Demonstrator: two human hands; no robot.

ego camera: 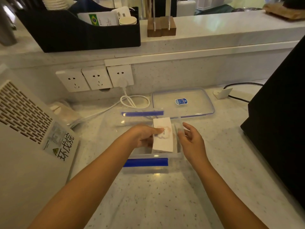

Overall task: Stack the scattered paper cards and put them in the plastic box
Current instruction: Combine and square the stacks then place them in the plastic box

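Paper cards [163,135] — flat white stack — inside clear plastic box [148,162].

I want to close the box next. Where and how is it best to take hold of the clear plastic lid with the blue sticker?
Probably at its right short edge, coming from the right. The clear plastic lid with the blue sticker lies flat behind the transparent plastic box, whose far wall hides the lid's near edge; its right rim is free for fingers to slip beneath.

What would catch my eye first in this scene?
Probably the white stack of cards at centre, held by the left hand inside the clear plastic box with blue clips. The right hand hovers open beside it, and the box's lid lies behind.
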